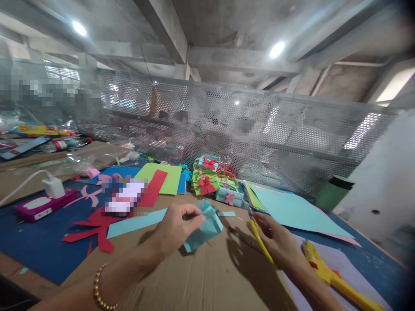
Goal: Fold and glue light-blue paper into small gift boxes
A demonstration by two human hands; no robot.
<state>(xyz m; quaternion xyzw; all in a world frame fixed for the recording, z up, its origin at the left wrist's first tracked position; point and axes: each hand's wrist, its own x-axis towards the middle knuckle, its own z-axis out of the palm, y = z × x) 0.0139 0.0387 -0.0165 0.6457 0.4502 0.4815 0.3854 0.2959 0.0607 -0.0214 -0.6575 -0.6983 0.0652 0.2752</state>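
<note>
Left hand (177, 226) pinches box (205, 232); right (275, 236) seemingly scissors (258, 239).

1 head-camera view, forward and down, close over the cardboard (181, 285), perforated partition (210, 97) farther off

Near cardboard (194, 278) lies free; scissors (258, 235) bar the right, flowered boxes (214, 178) the back.
</note>
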